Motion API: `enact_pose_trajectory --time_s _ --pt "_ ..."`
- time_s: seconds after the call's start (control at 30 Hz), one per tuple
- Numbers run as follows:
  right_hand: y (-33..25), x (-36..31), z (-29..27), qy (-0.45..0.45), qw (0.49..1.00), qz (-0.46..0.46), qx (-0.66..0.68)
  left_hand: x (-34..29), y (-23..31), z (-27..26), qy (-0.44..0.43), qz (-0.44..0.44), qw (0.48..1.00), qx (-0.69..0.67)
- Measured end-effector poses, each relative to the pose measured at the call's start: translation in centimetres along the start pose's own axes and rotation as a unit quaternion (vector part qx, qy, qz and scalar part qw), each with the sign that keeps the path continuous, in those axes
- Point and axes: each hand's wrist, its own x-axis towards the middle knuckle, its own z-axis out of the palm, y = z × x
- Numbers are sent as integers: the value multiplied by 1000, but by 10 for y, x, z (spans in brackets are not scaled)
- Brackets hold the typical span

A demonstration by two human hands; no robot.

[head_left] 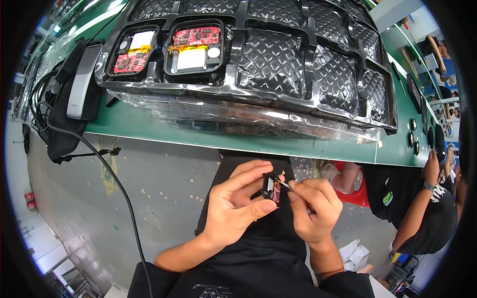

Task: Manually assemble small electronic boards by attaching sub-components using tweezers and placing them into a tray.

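Above my lap, my left hand [232, 204] grips a small black-cased electronic device [277, 194] by its edges, between thumb and fingers. Inside its open case show a red circuit board and a pale rectangular part. My right hand [317, 206] pinches a thin metal tool [284, 184], whose tip meets the upper right edge of the device. The fingers hide most of the tool, so its exact kind does not show. Two similar open devices, one at the far left [133, 54] and one beside it [196, 52], lie in pockets of a black plastic tray [231, 67].
The tray stands stacked on others on a green table [198, 139]. A grey-and-black device [84, 82] stands left of it, with a black cable [117, 174] hanging down past my left arm. At right, a person in black [407, 198] sits by a red stool [355, 196]; small black parts [412, 139] lie near.
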Motion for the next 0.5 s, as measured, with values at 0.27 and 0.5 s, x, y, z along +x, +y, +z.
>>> enact_pose_trajectory --time_s 0.27,0.5 --pt "1 2 5 -2 999 22 23 1 -1 1 6 -13 1000 -9" --pt "1 0 6 20 999 -11 -32 1 -1 2 18 1 999 -26"
